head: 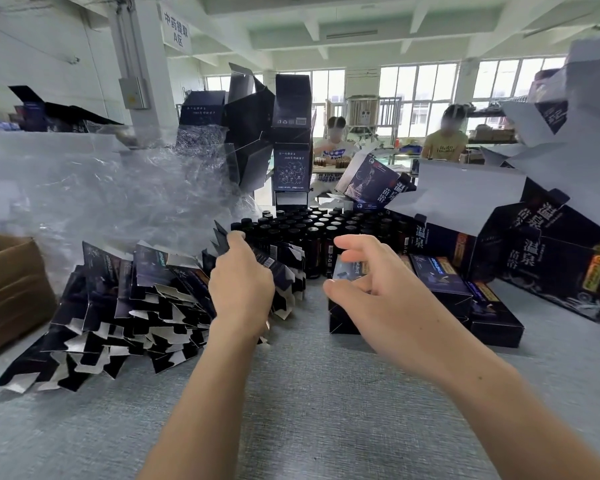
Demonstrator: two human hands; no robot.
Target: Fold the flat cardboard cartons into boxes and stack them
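A slumped row of flat dark cartons (125, 306) with white jagged flaps leans across the left of the grey table (309, 393). My left hand (241, 282) grips the rightmost flat carton (281, 268) at the end of that row, fingers curled over its top edge. My right hand (368, 271) hovers apart, fingers spread and relaxed, just above a folded dark box (340, 317). More folded dark boxes (478, 299) lie side by side to the right of it.
Rows of dark capped bottles (312, 230) stand behind my hands. Big opened dark cartons (551, 251) crowd the right, upright ones (290, 140) stand behind. Crumpled clear plastic (101, 188) and a brown cardboard box (11, 289) fill the left. Two people sit at a far table.
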